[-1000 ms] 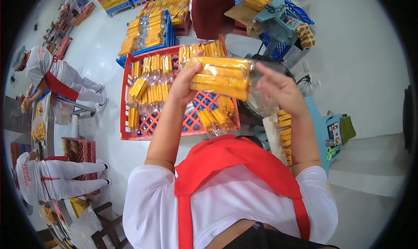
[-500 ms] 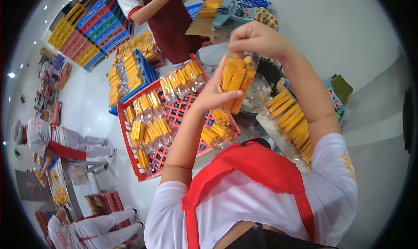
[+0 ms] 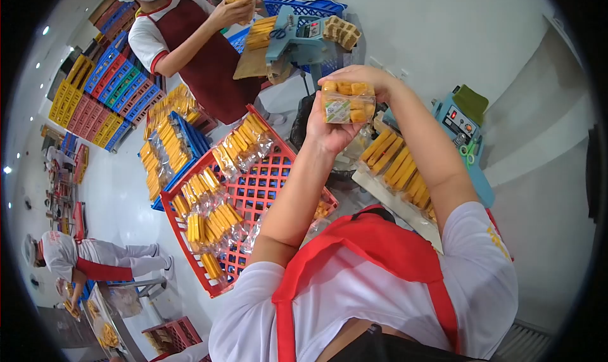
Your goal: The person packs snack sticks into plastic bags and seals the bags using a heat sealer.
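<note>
Both my hands hold one clear plastic pack of yellow-orange sticks (image 3: 349,96). Its end faces me, showing the blocky stick ends and a white-and-green label. My left hand (image 3: 330,133) is wrapped round the pack from the left and below. My right hand (image 3: 362,76) curves over its far upper side, with most fingers hidden behind it. To the left lies a red crate (image 3: 259,178) with several similar packs (image 3: 204,222) in it. A row of sticks (image 3: 399,169) rests on a pale board by my right forearm.
A teal sealing machine (image 3: 457,124) with green-handled scissors (image 3: 467,152) stands at the right. Another teal machine (image 3: 288,39) stands ahead, near a co-worker (image 3: 202,51) holding a pack. A blue crate (image 3: 187,140) and stacked crates (image 3: 120,77) are at the left.
The pack has tipped from showing its long side to showing its labelled end. My right hand has come down from the bag's top onto the pack. The view has shifted.
</note>
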A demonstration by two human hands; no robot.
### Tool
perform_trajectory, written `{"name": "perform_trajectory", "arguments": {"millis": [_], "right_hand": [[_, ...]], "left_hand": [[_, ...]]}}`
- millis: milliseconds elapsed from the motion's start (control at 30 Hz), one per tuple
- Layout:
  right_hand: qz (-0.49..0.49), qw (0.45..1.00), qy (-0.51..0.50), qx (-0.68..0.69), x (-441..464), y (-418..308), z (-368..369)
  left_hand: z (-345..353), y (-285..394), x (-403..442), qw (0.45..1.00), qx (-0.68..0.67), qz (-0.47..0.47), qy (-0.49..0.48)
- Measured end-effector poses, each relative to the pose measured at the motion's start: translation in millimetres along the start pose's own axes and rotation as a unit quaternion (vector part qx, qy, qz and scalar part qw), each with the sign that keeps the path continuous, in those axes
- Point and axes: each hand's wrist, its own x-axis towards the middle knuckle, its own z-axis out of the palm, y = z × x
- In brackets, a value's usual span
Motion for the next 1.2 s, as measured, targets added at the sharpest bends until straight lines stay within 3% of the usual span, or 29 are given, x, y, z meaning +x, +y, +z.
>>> {"name": "perform_trajectory", "arguments": {"millis": [300, 367, 400, 433, 467, 500, 533, 567, 600, 633, 700, 767, 867, 933, 967, 1033, 1067, 1100, 1133, 1167, 1200], "right_hand": [[-0.046, 0.998, 0.026, -0.024, -1.5, 2.2, 5.3], [-0.142, 0.977, 0.152, 0.054, 2.6, 6.3, 8.4], [-0.141, 0.977, 0.149, 0.054, -0.7, 7.3, 14.0], [-0.21, 0.936, 0.238, 0.153, -8.2, 9.0, 24.2], [-0.276, 0.871, 0.321, 0.249, -14.4, 11.3, 34.5], [-0.278, 0.871, 0.32, 0.249, -12.6, 23.0, 43.6], [-0.268, 0.85, 0.169, 0.422, -6.2, 43.1, 51.9], [-0.242, 0.784, 0.01, 0.572, -5.5, 56.9, 59.0], [-0.24, 0.785, 0.027, 0.57, -11.2, 59.8, 65.3], [-0.24, 0.785, 0.028, 0.571, -14.4, 57.6, 64.4], [-0.18, 0.853, 0.068, 0.486, -22.3, 46.7, 59.5], [-0.167, 0.869, 0.109, 0.452, -20.9, 42.0, 57.5], [-0.16, 0.889, 0.065, 0.424, -9.0, 50.9, 50.4], [-0.181, 0.913, 0.181, 0.319, -2.4, 52.5, 58.2], [-0.18, 0.914, 0.178, 0.319, -1.3, 53.1, 57.7], [-0.224, 0.951, 0.215, -0.005, 2.2, 53.6, 47.8], [-0.275, 0.934, 0.157, -0.164, 6.9, 56.7, 31.3], [-0.276, 0.935, 0.158, -0.16, 7.4, 48.2, 29.0], [-0.156, 0.984, 0.077, -0.022, 2.7, 33.1, 27.9], [-0.033, 0.993, -0.008, 0.115, 1.3, 23.0, 25.4], [-0.019, 0.991, -0.015, 0.13, 7.9, 26.2, 20.5]], "left_hand": [[2.4, -4.1, -2.1, 1.0, 0.023, 0.014, 0.014], [-0.1, -0.7, -4.4, 0.999, 0.039, 0.012, 0.024], [-4.6, 2.8, -4.9, 0.998, 0.024, 0.015, -0.065], [-2.0, 4.5, -7.7, 0.988, 0.01, 0.017, -0.152], [1.3, 3.6, -10.9, 0.987, 0.098, 0.095, -0.083], [-1.1, 8.0, -10.6, 0.987, 0.1, 0.097, -0.084], [-6.8, 13.9, -8.7, 0.982, 0.151, 0.104, -0.049], [-11.9, 18.3, -7.1, 0.974, 0.2, 0.11, -0.011], [-12.4, 21.6, -5.0, 0.945, 0.281, 0.168, 0.011], [-14.6, 23.9, -8.0, 0.945, 0.281, 0.167, 0.012], [-13.7, 27.6, -16.2, 0.826, 0.501, 0.239, 0.105], [-7.2, 25.0, -23.0, 0.848, 0.474, 0.219, 0.09], [-2.3, 17.3, -23.8, 0.851, 0.467, 0.202, 0.132], [-10.2, 4.1, -15.8, 0.747, 0.59, 0.285, 0.116], [-14.0, 7.1, -16.2, 0.746, 0.589, 0.288, 0.118], [-16.7, 18.0, -18.7, 0.938, 0.318, 0.113, 0.082], [-15.2, 23.0, -21.7, 0.979, 0.189, 0.045, 0.057], [-14.4, 21.5, -22.9, 0.979, 0.191, 0.044, 0.06], [-13.7, 18.0, -21.9, 0.993, 0.101, 0.029, 0.06], [-11.4, 15.8, -19.7, 0.998, 0.011, 0.013, 0.058], [-6.3, 12.6, -21.5, 0.997, 0.003, 0.023, 0.076]]}}
